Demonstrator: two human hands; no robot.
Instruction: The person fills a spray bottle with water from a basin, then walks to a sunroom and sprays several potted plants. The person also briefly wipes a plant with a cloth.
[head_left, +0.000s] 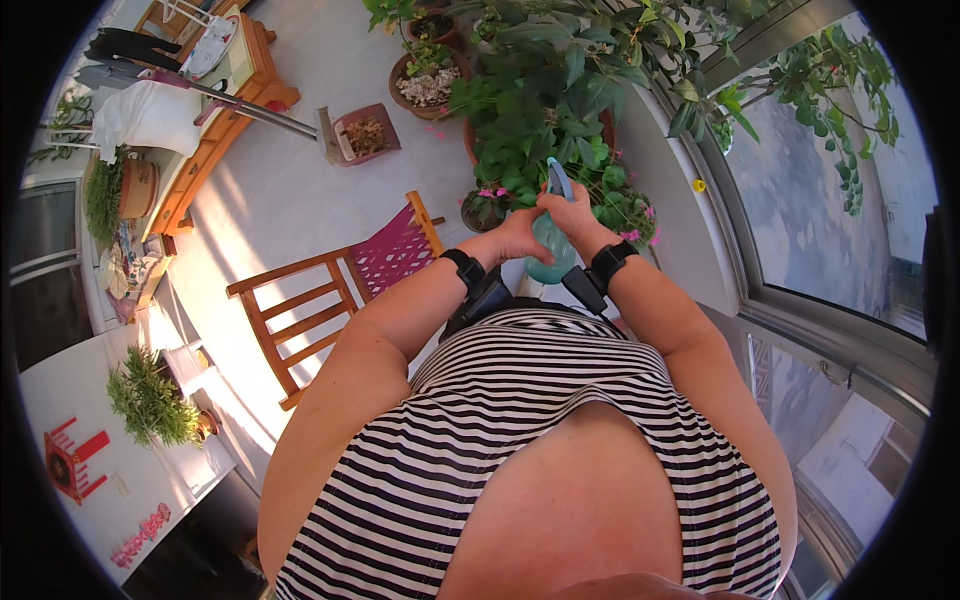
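Note:
Both of my hands are on a translucent green spray bottle held in front of my waist. My right hand grips the neck, just under the grey-blue spray head, whose nozzle points away from me. Around the left side of the bottle's body curls my left hand, thumb towards me. Leafy potted plants with pink flowers stand directly beyond the nozzle. I cannot make out any spray in the air. A black band is strapped on each wrist.
To my left is a wooden folding chair with a magenta woven seat. A dustpan holding dry debris lies on the floor beyond it. A wooden desk stands far left. On the right run a white ledge and window frame.

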